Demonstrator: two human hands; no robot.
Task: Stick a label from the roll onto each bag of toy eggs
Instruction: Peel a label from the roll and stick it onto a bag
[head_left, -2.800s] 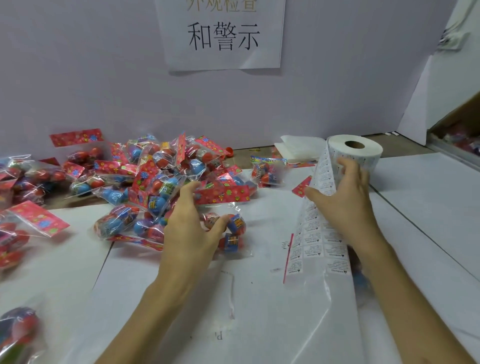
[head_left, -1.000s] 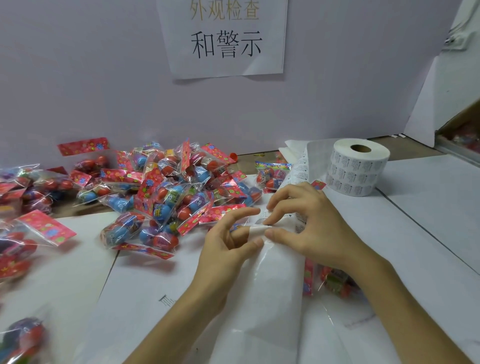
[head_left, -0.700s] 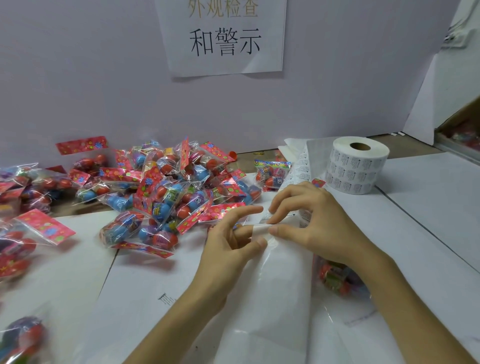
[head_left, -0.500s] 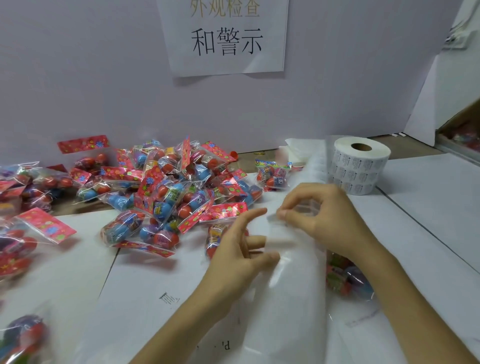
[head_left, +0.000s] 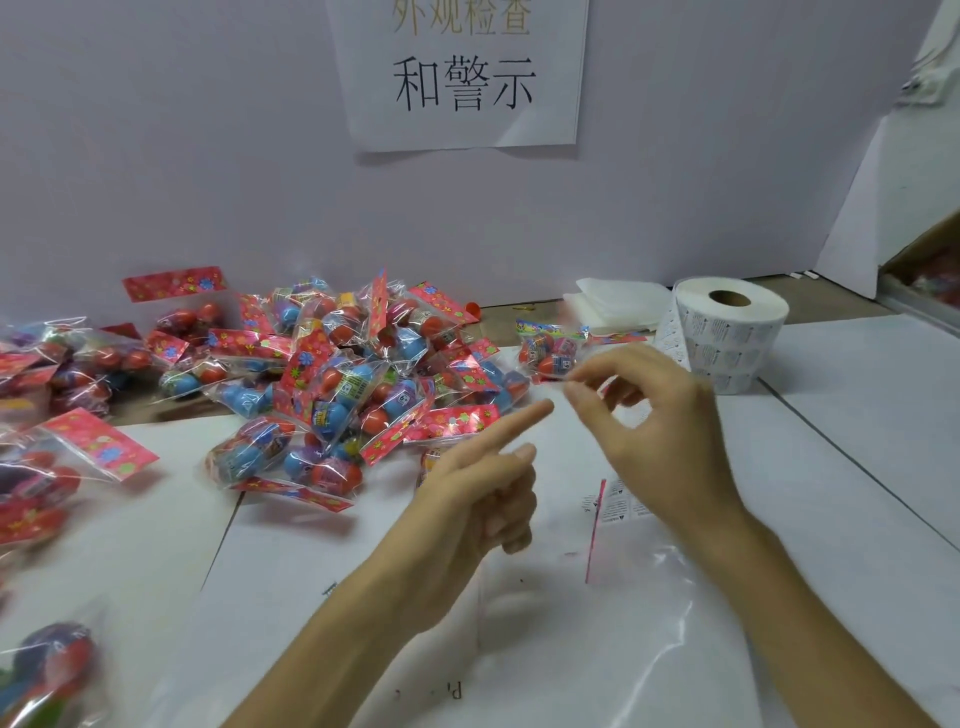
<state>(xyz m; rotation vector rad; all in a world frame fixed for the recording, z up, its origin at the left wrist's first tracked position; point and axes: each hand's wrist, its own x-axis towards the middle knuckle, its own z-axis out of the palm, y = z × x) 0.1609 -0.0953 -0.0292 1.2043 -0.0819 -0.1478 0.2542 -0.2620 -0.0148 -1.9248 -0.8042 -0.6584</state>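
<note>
While I watch from my desk, clear film (head_left: 649, 613) lies nearest on the table (head_left: 857, 415), and a label strip (head_left: 615, 506) with a red edge rests flat at its far end. Left hand (head_left: 478, 509) now: forefinger straight out, other fingers curled in, holding nothing. Right hand (head_left: 660, 436) is just beside it, thumb and forefinger pinching a small pale scrap (head_left: 569, 381), too blurred for me to call it a label. Past the hands, the bags (head_left: 353, 384) sit heaped left of centre, with one bag (head_left: 550, 351) apart on the right. Further back the roll (head_left: 732, 332) stands on end, folded paper (head_left: 618, 306) behind it, and a sign (head_left: 462, 78) hangs on the wall.
</note>
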